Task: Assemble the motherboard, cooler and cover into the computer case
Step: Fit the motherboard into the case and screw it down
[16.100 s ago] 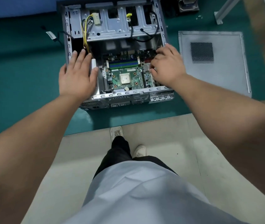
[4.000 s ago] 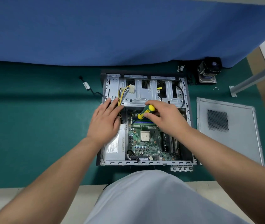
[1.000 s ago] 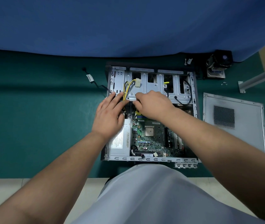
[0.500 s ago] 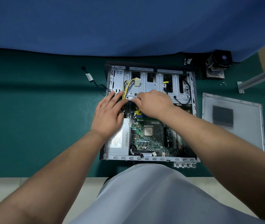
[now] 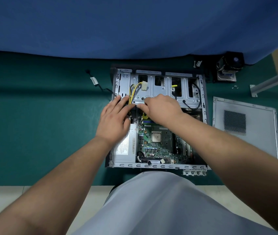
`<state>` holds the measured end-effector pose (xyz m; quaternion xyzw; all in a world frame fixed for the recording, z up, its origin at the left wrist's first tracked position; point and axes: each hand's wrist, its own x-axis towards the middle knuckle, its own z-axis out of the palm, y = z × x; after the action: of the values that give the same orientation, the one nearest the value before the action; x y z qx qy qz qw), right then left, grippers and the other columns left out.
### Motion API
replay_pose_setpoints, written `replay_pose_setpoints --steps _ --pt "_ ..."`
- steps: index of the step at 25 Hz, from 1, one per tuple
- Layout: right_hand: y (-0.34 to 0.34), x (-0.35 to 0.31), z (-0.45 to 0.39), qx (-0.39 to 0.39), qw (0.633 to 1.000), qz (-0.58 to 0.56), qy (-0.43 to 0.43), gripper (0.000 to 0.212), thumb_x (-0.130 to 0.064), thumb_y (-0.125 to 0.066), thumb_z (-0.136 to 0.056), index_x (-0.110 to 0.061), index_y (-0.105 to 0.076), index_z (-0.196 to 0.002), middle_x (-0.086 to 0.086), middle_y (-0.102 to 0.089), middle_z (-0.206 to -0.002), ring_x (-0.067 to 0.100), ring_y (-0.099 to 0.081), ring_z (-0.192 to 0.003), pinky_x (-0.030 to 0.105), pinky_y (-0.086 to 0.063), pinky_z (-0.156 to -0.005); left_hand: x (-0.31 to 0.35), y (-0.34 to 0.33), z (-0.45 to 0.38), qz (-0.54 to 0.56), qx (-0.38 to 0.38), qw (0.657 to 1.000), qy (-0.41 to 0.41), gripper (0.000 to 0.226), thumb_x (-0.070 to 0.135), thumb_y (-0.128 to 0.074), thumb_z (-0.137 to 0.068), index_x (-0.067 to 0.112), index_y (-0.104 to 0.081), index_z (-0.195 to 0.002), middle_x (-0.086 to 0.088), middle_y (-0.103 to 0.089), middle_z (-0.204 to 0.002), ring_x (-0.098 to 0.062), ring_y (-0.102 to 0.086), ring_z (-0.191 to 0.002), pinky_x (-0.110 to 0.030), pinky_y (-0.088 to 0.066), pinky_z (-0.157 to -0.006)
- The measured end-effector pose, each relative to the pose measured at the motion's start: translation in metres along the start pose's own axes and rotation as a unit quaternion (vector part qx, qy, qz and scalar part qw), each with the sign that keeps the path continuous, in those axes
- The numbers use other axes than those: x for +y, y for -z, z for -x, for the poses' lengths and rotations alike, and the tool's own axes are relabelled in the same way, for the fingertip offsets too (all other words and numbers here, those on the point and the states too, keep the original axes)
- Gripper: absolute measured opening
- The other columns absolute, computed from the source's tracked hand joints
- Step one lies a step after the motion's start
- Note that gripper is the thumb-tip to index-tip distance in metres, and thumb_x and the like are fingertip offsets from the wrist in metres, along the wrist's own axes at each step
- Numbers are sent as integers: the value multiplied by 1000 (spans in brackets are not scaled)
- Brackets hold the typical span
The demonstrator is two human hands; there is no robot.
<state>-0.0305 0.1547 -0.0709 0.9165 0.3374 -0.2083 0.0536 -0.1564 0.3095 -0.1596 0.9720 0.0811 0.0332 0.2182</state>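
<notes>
The open computer case [image 5: 202,92] lies on a green mat. The green motherboard [image 5: 156,146] sits inside it with its bare processor showing. My right hand [image 5: 162,107] is over the board's far left corner, fingers curled round a screwdriver [image 5: 145,115]; only a bit of its yellow handle shows under the palm. My left hand [image 5: 114,121] rests with straight fingers on the case's left side, over the yellow cables [image 5: 134,89] and the power supply [image 5: 124,150]. The cooler [image 5: 228,68] stands beyond the case at the far right. The grey cover [image 5: 253,126] lies flat to the right.
A blue cloth hangs behind the mat. A loose black cable with a white label [image 5: 94,80] lies left of the case. Small screws [image 5: 235,87] and a grey metal bar [image 5: 270,82] are at the far right. Pale floor and my grey apron fill the near edge.
Four seconds ago the screwdriver's handle showed above my right hand; the hand has since moved left and down over it. In the last second both hands have barely moved.
</notes>
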Motion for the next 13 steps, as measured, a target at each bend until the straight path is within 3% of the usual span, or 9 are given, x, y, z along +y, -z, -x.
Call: replay_pose_setpoints --steps 2,4,6,7,8,11,13 --pt "2 5 -2 -36 999 -17 11 64 -74 -37 -97 -18 -55 -122 13 -59 -110 34 -60 -94 38 -40 -68 0 -1 0 1 1 1000 -2 53 23 -52 -95 33 -48 -147 9 -33 -165 -17 -19 -155 -42 -14 -125" --pt "9 13 -3 -86 992 -33 81 47 -56 -60 -96 -23 -50 -128 10 -49 -126 31 -58 -98 36 -40 -72 0 0 0 0 1 1000 -3 52 23 -52 -95 33 -49 -147 9 -32 -165 -17 -19 -156 -41 -13 -125" --pt "11 17 -3 -88 988 -28 123 25 -29 -64 -98 -27 -57 -122 6 -49 -122 31 -59 -103 36 -43 -74 0 1 0 -4 -2 1000 -2 52 24 -51 -96 33 -48 -147 9 -32 -165 -17 -18 -156 -40 -12 -125" --pt "10 16 -3 -69 991 -29 110 19 -29 -59 -100 -26 -60 -119 7 -54 -117 32 -60 -104 36 -44 -73 0 1 0 -4 -3 1000 -1 52 24 -51 -96 34 -48 -147 10 -31 -165 -17 -18 -156 -40 -12 -125" --pt "7 12 -3 -40 996 -31 78 21 -37 -53 -103 -23 -61 -117 10 -59 -111 34 -61 -102 36 -42 -71 0 1 0 -3 -4 1000 0 52 25 -51 -96 34 -48 -147 10 -31 -165 -17 -17 -156 -40 -12 -125" --pt "2 3 -5 -5 1000 7 -13 63 -70 -30 -100 -16 -61 -114 11 -61 -96 34 -61 -90 37 -39 -66 1 0 0 -5 -3 1000 -3 52 25 -50 -96 33 -47 -147 10 -31 -165 -17 -17 -156 -40 -11 -125" --pt "6 4 -6 -49 999 3 9 64 -72 -37 -98 -16 -53 -125 10 -55 -106 34 -60 -96 38 -40 -69 0 0 0 -3 0 1000 -6 52 25 -49 -95 32 -48 -147 9 -32 -165 -17 -18 -156 -40 -12 -125"
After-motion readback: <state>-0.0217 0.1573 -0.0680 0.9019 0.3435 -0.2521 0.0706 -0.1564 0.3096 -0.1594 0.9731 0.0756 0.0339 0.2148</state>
